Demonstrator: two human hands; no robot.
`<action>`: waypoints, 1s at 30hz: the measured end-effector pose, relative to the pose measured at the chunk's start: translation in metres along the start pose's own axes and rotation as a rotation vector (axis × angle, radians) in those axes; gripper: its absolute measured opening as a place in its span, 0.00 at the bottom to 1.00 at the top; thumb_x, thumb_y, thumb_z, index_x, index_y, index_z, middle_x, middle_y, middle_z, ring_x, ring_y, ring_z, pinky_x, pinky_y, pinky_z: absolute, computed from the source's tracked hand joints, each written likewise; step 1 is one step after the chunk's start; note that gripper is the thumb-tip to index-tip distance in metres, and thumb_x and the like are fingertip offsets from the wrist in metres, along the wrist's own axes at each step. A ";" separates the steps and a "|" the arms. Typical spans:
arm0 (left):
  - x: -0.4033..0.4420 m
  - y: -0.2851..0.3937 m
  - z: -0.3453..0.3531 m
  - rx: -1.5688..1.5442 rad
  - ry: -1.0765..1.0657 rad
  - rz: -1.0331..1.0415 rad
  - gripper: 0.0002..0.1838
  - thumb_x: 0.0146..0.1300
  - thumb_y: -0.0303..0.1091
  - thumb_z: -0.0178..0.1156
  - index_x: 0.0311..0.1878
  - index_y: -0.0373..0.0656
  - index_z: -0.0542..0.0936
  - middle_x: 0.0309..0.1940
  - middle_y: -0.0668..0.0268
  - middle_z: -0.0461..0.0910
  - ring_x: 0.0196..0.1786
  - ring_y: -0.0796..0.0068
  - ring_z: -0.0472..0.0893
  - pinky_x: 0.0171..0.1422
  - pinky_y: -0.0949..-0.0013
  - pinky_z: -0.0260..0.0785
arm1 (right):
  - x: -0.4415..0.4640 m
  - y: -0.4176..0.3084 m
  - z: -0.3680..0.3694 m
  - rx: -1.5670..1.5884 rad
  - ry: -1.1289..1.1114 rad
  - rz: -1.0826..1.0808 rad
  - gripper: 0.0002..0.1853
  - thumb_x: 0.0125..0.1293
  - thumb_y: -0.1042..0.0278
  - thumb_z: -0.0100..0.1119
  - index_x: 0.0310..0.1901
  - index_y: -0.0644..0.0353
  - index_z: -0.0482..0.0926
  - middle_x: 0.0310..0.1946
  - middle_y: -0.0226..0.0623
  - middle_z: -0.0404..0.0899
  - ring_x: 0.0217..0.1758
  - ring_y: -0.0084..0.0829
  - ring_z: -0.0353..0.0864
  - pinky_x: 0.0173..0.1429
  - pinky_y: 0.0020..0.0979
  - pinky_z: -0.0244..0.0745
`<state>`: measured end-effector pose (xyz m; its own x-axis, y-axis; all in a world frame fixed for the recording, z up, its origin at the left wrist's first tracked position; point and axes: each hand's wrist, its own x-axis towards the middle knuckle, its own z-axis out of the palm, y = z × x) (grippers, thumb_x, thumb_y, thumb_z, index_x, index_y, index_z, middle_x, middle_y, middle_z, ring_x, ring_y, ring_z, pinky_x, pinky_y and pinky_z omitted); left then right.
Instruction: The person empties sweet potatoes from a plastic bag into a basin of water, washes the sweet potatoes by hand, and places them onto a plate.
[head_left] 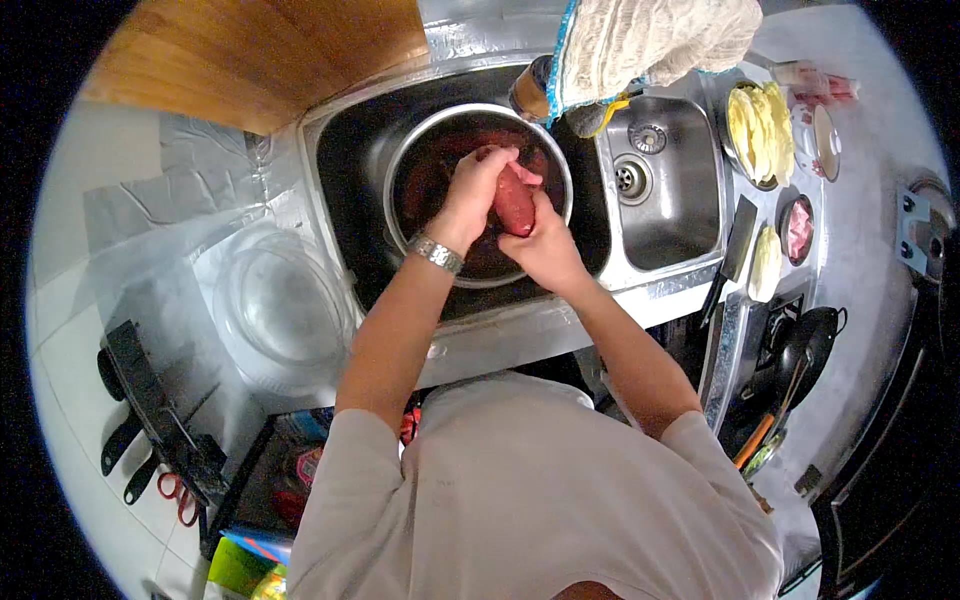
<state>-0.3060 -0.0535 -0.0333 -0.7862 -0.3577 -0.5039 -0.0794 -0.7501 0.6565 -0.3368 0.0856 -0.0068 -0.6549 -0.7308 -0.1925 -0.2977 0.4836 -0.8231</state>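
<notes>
Both hands are over a round metal basin [392, 190] standing in the large sink bowl [345, 160]. A smooth, wet, reddish oblong piece [514, 203], whose exact kind I cannot make out, is held between them. My left hand [474, 192], with a metal watch [437, 254] at its wrist, grips the upper left side. A paler pink bit shows by its fingertips. My right hand [543, 246] closes round the lower right end. Dark reddish liquid and more red shapes lie in the basin, partly hidden by my hands.
A smaller sink bowl [665, 215] with drains is on the right. Beyond it are a plate of yellow-green leaves [762, 130], a cleaver [740, 238], a bowl of pink meat [798, 230] and a wok [810, 350]. A clear bowl [278, 305] and a knife rack [150, 400] stand left.
</notes>
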 end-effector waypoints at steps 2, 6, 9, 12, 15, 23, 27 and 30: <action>0.000 0.003 -0.005 -0.041 -0.069 -0.014 0.12 0.68 0.37 0.55 0.33 0.39 0.77 0.27 0.58 0.82 0.35 0.61 0.85 0.47 0.61 0.77 | 0.001 -0.002 -0.020 0.406 -0.214 0.269 0.32 0.52 0.69 0.68 0.59 0.62 0.66 0.30 0.39 0.78 0.23 0.32 0.77 0.28 0.31 0.71; -0.011 0.004 0.008 -0.031 -0.239 0.130 0.12 0.71 0.40 0.56 0.37 0.40 0.74 0.28 0.62 0.80 0.35 0.70 0.83 0.45 0.67 0.75 | -0.003 0.004 -0.030 0.732 -0.400 0.475 0.29 0.52 0.73 0.68 0.56 0.59 0.67 0.33 0.33 0.78 0.31 0.31 0.77 0.39 0.32 0.73; -0.027 -0.003 0.032 0.391 -0.044 0.338 0.09 0.65 0.27 0.63 0.40 0.39 0.72 0.33 0.65 0.78 0.39 0.76 0.78 0.48 0.71 0.71 | -0.006 0.029 -0.012 0.446 -0.159 0.249 0.30 0.50 0.74 0.70 0.56 0.58 0.68 0.42 0.40 0.79 0.47 0.38 0.81 0.54 0.36 0.76; -0.036 -0.012 0.042 0.397 0.062 0.493 0.10 0.63 0.25 0.64 0.44 0.41 0.72 0.41 0.65 0.78 0.45 0.77 0.78 0.54 0.72 0.70 | -0.006 0.016 -0.017 0.206 -0.001 0.131 0.32 0.49 0.71 0.72 0.56 0.58 0.68 0.46 0.48 0.80 0.54 0.45 0.82 0.57 0.38 0.76; -0.047 -0.008 0.054 0.476 0.202 0.521 0.07 0.67 0.27 0.60 0.43 0.40 0.72 0.40 0.63 0.80 0.45 0.76 0.78 0.55 0.71 0.70 | -0.004 0.017 -0.013 0.006 0.152 0.069 0.32 0.49 0.68 0.73 0.56 0.57 0.68 0.43 0.54 0.82 0.48 0.55 0.83 0.51 0.43 0.79; -0.035 -0.001 0.039 0.416 0.136 0.516 0.22 0.75 0.41 0.35 0.34 0.37 0.75 0.34 0.55 0.83 0.40 0.64 0.81 0.54 0.63 0.71 | -0.008 0.008 -0.013 -0.093 0.166 0.090 0.32 0.47 0.70 0.70 0.55 0.55 0.68 0.41 0.53 0.82 0.46 0.55 0.84 0.50 0.45 0.80; -0.029 0.002 0.028 0.190 -0.072 0.353 0.19 0.74 0.40 0.39 0.35 0.37 0.75 0.36 0.52 0.83 0.42 0.62 0.82 0.57 0.62 0.71 | -0.011 0.016 -0.011 -0.008 0.132 0.136 0.33 0.46 0.71 0.70 0.56 0.56 0.69 0.42 0.51 0.82 0.48 0.49 0.84 0.53 0.41 0.78; -0.030 0.006 0.021 0.057 -0.207 0.210 0.19 0.75 0.41 0.41 0.37 0.38 0.75 0.37 0.53 0.82 0.44 0.61 0.82 0.58 0.61 0.71 | -0.016 0.025 -0.012 0.228 0.014 0.120 0.31 0.49 0.76 0.70 0.57 0.61 0.69 0.42 0.38 0.80 0.45 0.35 0.82 0.54 0.36 0.76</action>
<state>-0.2953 -0.0358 -0.0022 -0.8971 -0.3761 -0.2321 0.0685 -0.6372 0.7677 -0.3417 0.1150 -0.0176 -0.6860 -0.6674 -0.2897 -0.0543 0.4440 -0.8944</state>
